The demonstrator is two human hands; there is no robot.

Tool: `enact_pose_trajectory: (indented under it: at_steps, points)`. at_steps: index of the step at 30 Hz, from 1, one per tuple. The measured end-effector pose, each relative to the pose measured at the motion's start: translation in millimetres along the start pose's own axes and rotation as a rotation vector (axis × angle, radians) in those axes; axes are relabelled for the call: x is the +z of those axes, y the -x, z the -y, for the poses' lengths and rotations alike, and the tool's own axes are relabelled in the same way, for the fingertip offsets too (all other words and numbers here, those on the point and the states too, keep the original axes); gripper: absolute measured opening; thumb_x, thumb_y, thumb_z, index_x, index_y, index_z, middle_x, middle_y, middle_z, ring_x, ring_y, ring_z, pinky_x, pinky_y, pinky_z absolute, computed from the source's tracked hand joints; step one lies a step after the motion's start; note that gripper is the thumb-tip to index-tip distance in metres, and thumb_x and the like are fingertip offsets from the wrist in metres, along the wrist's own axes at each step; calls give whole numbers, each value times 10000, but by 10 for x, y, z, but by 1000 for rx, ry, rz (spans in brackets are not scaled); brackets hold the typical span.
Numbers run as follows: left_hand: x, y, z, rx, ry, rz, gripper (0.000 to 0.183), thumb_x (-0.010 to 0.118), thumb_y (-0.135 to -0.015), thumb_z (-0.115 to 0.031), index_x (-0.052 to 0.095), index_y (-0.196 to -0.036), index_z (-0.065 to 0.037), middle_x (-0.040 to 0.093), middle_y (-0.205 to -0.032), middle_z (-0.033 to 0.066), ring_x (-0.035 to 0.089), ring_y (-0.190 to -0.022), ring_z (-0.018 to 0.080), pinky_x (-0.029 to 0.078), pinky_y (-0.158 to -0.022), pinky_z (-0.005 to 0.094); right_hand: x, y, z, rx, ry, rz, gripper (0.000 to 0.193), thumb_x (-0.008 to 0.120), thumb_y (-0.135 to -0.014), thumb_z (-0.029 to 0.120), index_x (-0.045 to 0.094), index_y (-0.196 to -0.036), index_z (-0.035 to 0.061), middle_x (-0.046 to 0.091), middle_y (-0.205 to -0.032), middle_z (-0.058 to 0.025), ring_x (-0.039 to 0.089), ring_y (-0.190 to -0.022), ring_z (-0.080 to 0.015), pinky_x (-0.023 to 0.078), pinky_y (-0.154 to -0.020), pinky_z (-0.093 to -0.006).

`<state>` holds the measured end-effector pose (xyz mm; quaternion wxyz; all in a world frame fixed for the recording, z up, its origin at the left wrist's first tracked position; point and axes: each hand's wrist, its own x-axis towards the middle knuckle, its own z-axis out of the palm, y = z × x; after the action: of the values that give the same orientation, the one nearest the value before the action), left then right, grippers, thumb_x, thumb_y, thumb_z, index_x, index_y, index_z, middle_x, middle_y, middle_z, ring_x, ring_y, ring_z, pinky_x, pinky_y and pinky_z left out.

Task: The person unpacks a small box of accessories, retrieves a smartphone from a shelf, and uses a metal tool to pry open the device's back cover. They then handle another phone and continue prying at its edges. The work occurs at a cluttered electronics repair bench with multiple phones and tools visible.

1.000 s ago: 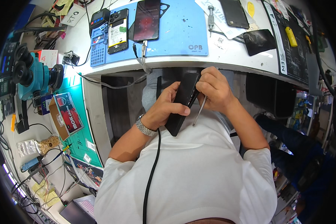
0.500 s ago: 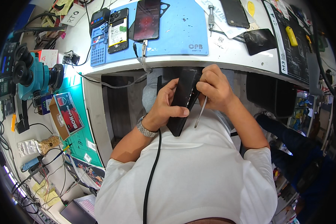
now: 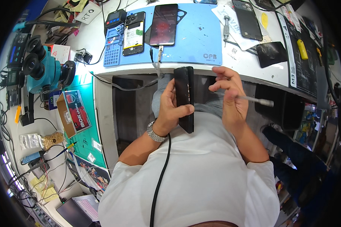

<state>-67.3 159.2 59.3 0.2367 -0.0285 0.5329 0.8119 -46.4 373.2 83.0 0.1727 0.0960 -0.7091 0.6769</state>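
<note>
My left hand grips a black phone, held on edge over my lap with the thumb across its lower part. Small pale marks show along the narrow side that faces right, where the body looks split into two layers. Apart from it, to the right, my right hand has its fingers curled and raised. Between thumb and fingers it pinches a thin metal tool, its thicker silver end sticking out rightward; motion blurs it, and its exact kind is unclear.
On the blue mat lie a lit phone with a cable and an opened phone. A screwdriver and a dark phone back lie right of them. A teal microscope stands left. A person's legs show at right.
My right hand has come away from the phone's right edge and swung the metal tool from pointing down to lying sideways. The phone stands more upright in my left hand. The view has shifted slightly.
</note>
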Motion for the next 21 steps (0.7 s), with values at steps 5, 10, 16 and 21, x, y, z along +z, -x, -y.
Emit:
enact_pose_trajectory:
  at_steps: [5, 10, 16, 21]
  points:
    - [-22, 45, 2, 149, -199, -16, 1000, 877, -745, -33, 365, -1599, 60, 617, -1331, 105, 641, -1210, 183, 539, -1058, 337, 23, 183, 70, -35, 59, 14, 653, 327, -1199, 537, 698, -1212, 0, 574, -1284, -171, 548, -1083, -219, 496, -958, -356]
    - [-9, 35, -20, 178, -240, -52, 1025, 893, -740, -46, 356, -1607, 59, 610, -1351, 113, 635, -1232, 186, 528, -1087, 346, 31, 213, 76, -63, 64, 42, 576, 349, -1213, 465, 679, -1203, -7, 579, -1161, -135, 583, -1008, -198, 527, -879, -329]
    - [-25, 26, 23, 203, -193, -57, 1010, 898, -741, -51, 366, -1591, 65, 610, -1357, 114, 633, -1224, 183, 526, -1089, 345, 308, 263, 125, 142, -345, -67, 54, 619, -1120, 15, 618, -1162, -20, 637, -1187, -180, 745, -1088, -230, 614, -951, -311]
    - [-10, 26, -5, 208, -171, -58, 985, 902, -748, -65, 382, -1575, 62, 613, -1358, 112, 636, -1218, 180, 528, -1084, 339, 293, 341, 29, 51, -236, -26, 169, 669, -1048, -108, 606, -1187, -34, 683, -1234, -196, 755, -1118, -229, 619, -949, -291]
